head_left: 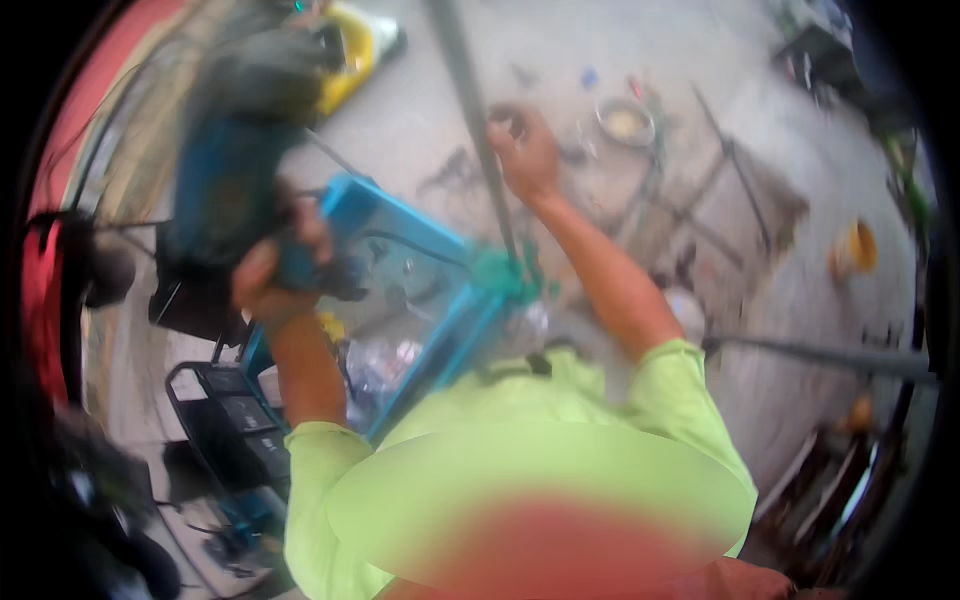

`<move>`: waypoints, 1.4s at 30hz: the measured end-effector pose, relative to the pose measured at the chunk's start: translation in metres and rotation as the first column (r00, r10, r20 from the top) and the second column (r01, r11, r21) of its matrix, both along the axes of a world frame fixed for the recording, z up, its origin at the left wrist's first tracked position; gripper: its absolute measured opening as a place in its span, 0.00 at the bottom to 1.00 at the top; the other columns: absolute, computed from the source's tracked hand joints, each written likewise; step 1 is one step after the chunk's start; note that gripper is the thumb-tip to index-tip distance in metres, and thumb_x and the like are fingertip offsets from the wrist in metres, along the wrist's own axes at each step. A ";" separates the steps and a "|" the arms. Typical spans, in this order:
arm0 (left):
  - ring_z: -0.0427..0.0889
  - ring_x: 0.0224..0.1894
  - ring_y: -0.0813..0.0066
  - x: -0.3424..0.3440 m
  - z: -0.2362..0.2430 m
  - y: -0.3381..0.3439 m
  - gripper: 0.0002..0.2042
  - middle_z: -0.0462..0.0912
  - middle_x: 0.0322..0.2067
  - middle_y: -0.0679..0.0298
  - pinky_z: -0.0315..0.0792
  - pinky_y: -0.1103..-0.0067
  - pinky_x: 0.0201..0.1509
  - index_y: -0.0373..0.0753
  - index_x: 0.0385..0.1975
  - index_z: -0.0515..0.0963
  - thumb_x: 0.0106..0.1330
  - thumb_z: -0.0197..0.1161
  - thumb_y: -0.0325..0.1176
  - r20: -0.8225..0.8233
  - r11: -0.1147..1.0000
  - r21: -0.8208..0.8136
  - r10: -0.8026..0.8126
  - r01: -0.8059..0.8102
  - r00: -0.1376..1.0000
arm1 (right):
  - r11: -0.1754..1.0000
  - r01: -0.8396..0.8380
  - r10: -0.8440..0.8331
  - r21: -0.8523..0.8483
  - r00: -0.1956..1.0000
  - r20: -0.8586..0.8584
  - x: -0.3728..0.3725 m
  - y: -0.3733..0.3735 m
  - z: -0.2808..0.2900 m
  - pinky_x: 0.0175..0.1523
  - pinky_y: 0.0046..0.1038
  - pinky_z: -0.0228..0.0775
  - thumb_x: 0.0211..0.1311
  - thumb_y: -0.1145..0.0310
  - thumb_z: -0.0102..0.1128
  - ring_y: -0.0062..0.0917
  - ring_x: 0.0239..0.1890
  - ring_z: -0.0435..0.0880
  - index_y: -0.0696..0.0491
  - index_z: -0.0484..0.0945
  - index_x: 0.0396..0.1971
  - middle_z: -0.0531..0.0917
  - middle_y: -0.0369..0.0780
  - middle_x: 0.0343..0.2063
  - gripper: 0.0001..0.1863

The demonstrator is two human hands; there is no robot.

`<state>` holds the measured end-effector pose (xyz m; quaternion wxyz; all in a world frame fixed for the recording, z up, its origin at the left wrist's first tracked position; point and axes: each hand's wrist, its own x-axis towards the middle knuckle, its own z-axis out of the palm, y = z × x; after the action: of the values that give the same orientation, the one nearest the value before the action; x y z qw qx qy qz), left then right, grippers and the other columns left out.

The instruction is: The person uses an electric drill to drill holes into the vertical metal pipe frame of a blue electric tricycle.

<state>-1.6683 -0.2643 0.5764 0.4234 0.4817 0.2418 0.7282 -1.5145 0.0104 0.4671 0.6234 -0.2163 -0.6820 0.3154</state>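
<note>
My left hand (283,255) is closed round the grip of a blue-and-black power tool (235,160), held up at the left and smeared by motion. Its exact kind is hard to make out. Out ahead, my right hand (527,150) has its fingers curled, with a small dark spot between them that is too blurred to name. A thin grey pole (468,85) runs down just beside those fingers; whether they touch it, I cannot tell. Around the pole's lower end sits a bunched green thing (503,275), at the corner of a blue-edged open box (460,335).
Clear plastic (378,370) lies in the box. A black organizer case (235,405) stands at the left, and a yellow object (348,60) at the top. Rods (745,185), a round bowl (625,120) and a yellow bucket (855,247) are on the floor; a bar (820,355) juts in at right.
</note>
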 end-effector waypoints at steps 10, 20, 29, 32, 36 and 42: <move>0.69 0.33 0.73 0.017 -0.125 -0.073 0.30 0.68 0.47 0.56 0.72 0.79 0.28 0.30 0.59 0.62 0.57 0.64 0.31 0.099 0.965 -0.241 0.131 -0.104 0.987 | 0.704 0.189 0.340 -0.685 0.757 0.558 0.225 -0.149 -0.280 0.45 0.36 0.74 0.60 0.56 0.63 0.37 0.38 0.84 0.56 0.82 0.43 0.86 0.46 0.35 0.20; 0.80 0.38 0.65 0.049 -0.220 -0.073 0.33 0.76 0.47 0.52 0.77 0.74 0.29 0.30 0.60 0.67 0.53 0.66 0.35 0.142 0.666 -0.746 0.147 0.008 0.979 | 0.263 0.453 0.119 -0.852 0.861 0.495 0.330 -0.219 -0.365 0.40 0.29 0.72 0.62 0.59 0.62 0.26 0.31 0.83 0.60 0.83 0.40 0.87 0.41 0.30 0.18; 0.83 0.36 0.67 0.093 -0.292 -0.036 0.26 0.80 0.47 0.52 0.79 0.76 0.29 0.30 0.57 0.71 0.55 0.64 0.30 0.040 0.378 -0.925 0.016 0.031 0.999 | 0.005 0.517 0.137 -0.856 0.847 0.513 0.401 -0.249 -0.413 0.37 0.28 0.70 0.61 0.60 0.63 0.23 0.28 0.78 0.60 0.82 0.41 0.86 0.40 0.31 0.18; 0.83 0.35 0.67 0.103 -0.317 -0.035 0.27 0.81 0.46 0.53 0.79 0.77 0.28 0.30 0.56 0.71 0.55 0.64 0.30 0.062 0.268 -0.960 -0.065 0.077 0.996 | 0.079 0.570 0.176 -0.818 0.799 0.575 0.404 -0.226 -0.401 0.41 0.28 0.73 0.58 0.62 0.63 0.25 0.32 0.83 0.59 0.84 0.37 0.87 0.41 0.29 0.15; 0.83 0.34 0.67 0.128 -0.373 -0.036 0.27 0.80 0.45 0.53 0.79 0.77 0.28 0.31 0.57 0.71 0.54 0.65 0.31 0.085 0.119 -0.988 -0.079 0.094 0.993 | 0.161 0.589 0.259 -0.792 0.749 0.609 0.406 -0.160 -0.451 0.42 0.28 0.74 0.55 0.62 0.64 0.25 0.33 0.85 0.58 0.85 0.34 0.87 0.40 0.27 0.14; 0.84 0.35 0.65 0.175 -0.469 -0.032 0.31 0.80 0.47 0.52 0.79 0.76 0.28 0.31 0.58 0.69 0.52 0.66 0.32 0.157 -0.140 -0.976 0.075 0.167 0.985 | 0.230 0.708 0.431 -0.668 0.541 0.722 0.370 -0.081 -0.651 0.47 0.35 0.76 0.56 0.56 0.62 0.36 0.40 0.87 0.54 0.85 0.35 0.87 0.45 0.32 0.17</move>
<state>-1.4933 -0.2965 0.1079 0.6839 -0.0554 0.6556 0.3154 -1.1444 -0.0704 -0.1843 -0.0222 -0.7391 -0.5042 0.4461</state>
